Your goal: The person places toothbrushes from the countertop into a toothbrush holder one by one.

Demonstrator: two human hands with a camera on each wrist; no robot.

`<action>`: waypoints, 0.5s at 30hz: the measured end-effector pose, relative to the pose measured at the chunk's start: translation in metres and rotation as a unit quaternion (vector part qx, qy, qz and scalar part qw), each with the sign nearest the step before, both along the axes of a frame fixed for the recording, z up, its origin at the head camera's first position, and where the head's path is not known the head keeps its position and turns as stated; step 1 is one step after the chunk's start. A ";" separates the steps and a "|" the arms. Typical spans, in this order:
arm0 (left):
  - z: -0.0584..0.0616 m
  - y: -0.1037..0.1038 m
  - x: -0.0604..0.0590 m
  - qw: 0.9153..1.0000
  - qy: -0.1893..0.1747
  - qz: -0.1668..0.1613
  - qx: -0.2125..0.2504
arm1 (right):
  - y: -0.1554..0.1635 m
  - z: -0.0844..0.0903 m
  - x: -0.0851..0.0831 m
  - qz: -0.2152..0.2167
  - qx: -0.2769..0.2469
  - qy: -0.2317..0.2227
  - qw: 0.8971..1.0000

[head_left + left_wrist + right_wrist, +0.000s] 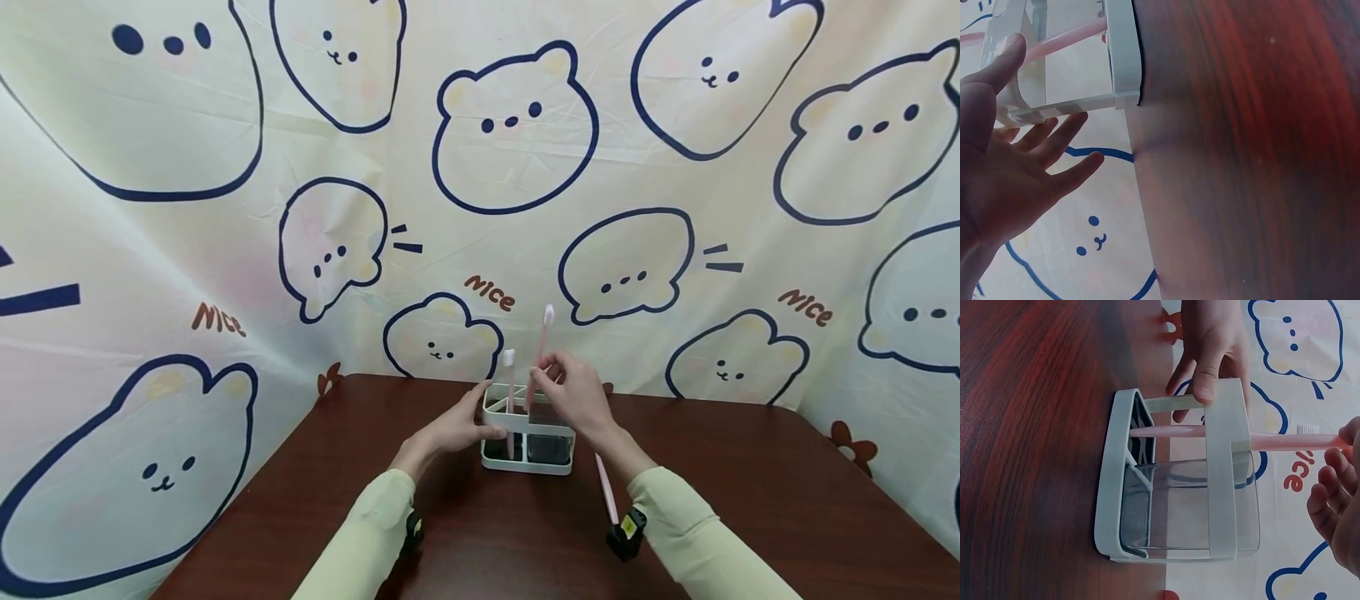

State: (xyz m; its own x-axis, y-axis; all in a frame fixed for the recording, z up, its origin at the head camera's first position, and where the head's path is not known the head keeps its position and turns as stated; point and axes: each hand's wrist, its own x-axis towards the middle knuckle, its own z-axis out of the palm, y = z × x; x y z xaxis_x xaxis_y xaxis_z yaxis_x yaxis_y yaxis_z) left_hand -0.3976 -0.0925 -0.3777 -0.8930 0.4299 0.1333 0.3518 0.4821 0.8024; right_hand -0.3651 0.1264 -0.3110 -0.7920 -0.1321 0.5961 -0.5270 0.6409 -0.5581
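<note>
A white toothbrush holder [527,468] with divided top slots stands on the table. My left hand [453,423] grips its left side, thumb [1009,59] across the front rail and fingers around the side. Inside the holder one pink toothbrush [509,360] stands upright, bristles up. Over the holder's top, my right hand [576,396] pinches a second pink toothbrush [542,337], bristle end up and slightly tilted. Its lower end is at the top slots, close beside the standing brush. In the right wrist view its handle [1294,442] runs from the fingertips to the top frame.
A clear cup [1179,509] sits in the right part of the holder. Another pink toothbrush [606,492] lies on the brown table [510,542] to the right, partly hidden by my right wrist. A cartoon-printed cloth [517,242] hangs directly behind the table.
</note>
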 end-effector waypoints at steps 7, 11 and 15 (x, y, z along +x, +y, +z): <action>0.001 0.000 0.001 1.000 -0.002 -0.004 0.006 | -0.002 -0.005 -0.003 -0.005 0.010 -0.007 1.000; -0.001 -0.001 0.001 1.000 -0.004 -0.005 0.003 | -0.001 -0.008 -0.003 -0.009 0.020 -0.011 1.000; -0.001 -0.001 0.001 1.000 -0.003 -0.001 0.006 | -0.002 -0.009 -0.002 -0.016 0.031 -0.019 0.999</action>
